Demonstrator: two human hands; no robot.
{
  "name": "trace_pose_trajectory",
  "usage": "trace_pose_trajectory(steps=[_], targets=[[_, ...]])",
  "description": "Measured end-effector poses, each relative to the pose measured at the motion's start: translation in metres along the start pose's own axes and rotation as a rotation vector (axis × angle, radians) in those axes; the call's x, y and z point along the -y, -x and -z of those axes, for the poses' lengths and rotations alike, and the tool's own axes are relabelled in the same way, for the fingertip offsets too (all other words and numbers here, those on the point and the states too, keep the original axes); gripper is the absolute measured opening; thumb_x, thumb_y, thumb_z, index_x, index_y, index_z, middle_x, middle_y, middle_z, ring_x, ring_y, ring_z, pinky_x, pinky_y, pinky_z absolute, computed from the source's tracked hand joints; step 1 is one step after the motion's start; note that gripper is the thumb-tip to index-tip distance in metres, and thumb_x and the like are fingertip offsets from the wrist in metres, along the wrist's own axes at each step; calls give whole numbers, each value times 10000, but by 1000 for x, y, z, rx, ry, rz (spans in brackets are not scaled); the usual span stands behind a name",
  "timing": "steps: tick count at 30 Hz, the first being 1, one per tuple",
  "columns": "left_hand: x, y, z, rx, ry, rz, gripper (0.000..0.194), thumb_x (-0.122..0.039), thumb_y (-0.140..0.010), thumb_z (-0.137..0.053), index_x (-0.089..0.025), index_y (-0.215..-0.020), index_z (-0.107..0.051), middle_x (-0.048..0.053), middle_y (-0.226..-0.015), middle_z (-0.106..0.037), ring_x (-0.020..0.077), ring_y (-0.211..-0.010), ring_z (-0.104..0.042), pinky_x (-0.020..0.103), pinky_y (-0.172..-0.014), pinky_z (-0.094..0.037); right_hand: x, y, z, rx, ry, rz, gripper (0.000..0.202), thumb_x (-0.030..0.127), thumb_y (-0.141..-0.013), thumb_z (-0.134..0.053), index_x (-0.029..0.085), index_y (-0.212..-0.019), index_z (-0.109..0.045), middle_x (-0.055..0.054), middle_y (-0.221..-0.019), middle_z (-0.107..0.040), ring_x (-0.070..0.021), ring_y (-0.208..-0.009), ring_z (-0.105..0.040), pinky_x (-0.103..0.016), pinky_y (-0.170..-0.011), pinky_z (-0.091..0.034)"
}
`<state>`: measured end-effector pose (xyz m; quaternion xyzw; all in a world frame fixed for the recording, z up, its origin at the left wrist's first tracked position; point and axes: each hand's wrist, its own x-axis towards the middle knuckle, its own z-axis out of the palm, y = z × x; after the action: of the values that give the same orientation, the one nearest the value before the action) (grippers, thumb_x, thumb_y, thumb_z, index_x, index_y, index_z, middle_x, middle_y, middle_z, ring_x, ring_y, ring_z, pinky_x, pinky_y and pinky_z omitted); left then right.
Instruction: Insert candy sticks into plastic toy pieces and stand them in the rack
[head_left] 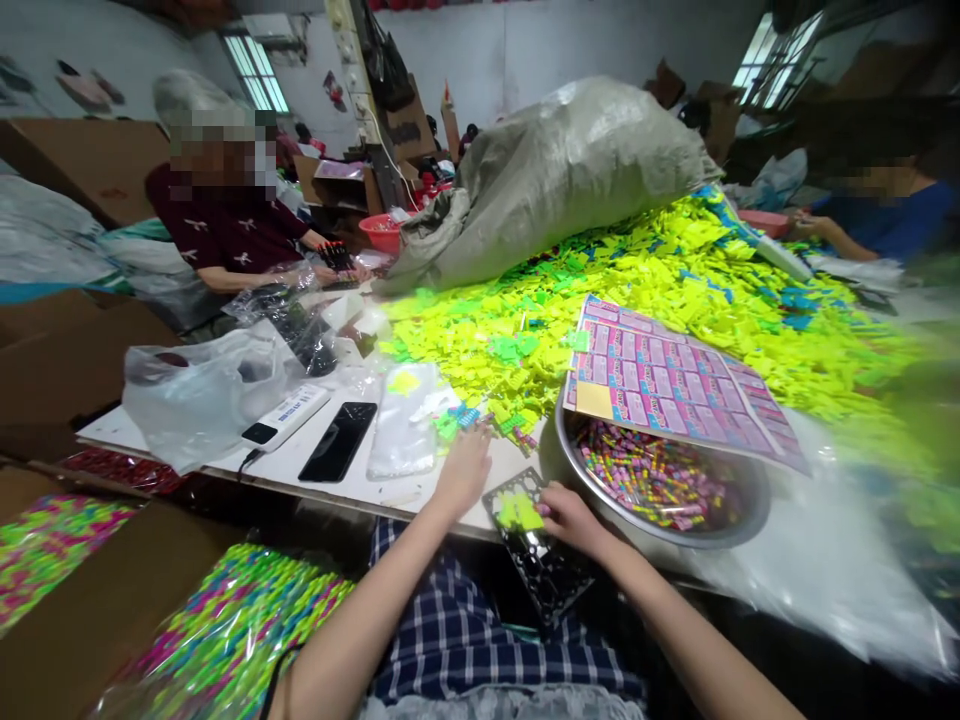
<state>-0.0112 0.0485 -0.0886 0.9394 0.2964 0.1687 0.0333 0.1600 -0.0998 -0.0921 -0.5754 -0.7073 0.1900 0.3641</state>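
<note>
My left hand (pixel 466 468) reaches to the near edge of the pile of small neon-yellow plastic pieces (pixel 480 355). Its fingers are bunched at some small blue and green pieces (pixel 459 415); what they grip is too small to tell. My right hand (pixel 574 518) is closed beside a black tray with holes (pixel 544 570), fingertips at its right edge, with perhaps a small pinkish bit in them. Several yellow pieces (pixel 517 510) lie on the tray's upper part. The tray is tilted over the table edge, above my lap.
Right of my hands, a metal bowl (pixel 551 450) holds small colourful wrapped rolls, partly covered by a printed sheet (pixel 660 375). A phone (pixel 339 441), a power bank (pixel 289 415) and plastic bags lie left. Behind the pile is a large sack (pixel 555 170). Two other people sit across the table.
</note>
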Motion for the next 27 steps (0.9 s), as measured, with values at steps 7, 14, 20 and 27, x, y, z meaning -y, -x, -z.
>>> trace_pose_trajectory(steps=[7,14,20,27], targets=[[-27,39,19,96,143,-252,425,-201,-831,-367,-215,-1251,-431,39,-1294,-485,195,-1271,-321,425,-1072,-223,10,-15,15,-127,-64,54,176,261,-825,-368,201,-667,-417,-27,-679,-460,-178,-670,-443,-317,-632,-380],[-54,48,22,194,61,-143,474,-346,-837,-426,-266,-1300,-360,50,-1378,-379,203,-1234,-364,387,-1021,-271,38,25,31,-106,-57,-49,190,300,-884,-361,200,-765,-470,-40,-764,-493,-178,-714,-476,-320,-674,-411],[-49,84,35,156,-120,242,509,-451,-846,-370,-251,-1314,-350,96,-1347,-410,241,-1175,-416,390,-929,-339,39,40,34,-205,-90,-178,125,274,-873,-395,201,-808,-473,-46,-824,-500,-179,-758,-493,-316,-711,-427],[-69,91,31,119,-160,456,522,-456,-844,-360,-233,-1315,-359,120,-1336,-412,258,-1177,-400,393,-916,-333,28,0,4,-208,-172,-187,131,291,-845,-438,196,-874,-523,-66,-899,-529,-200,-858,-527,-338,-786,-440]])
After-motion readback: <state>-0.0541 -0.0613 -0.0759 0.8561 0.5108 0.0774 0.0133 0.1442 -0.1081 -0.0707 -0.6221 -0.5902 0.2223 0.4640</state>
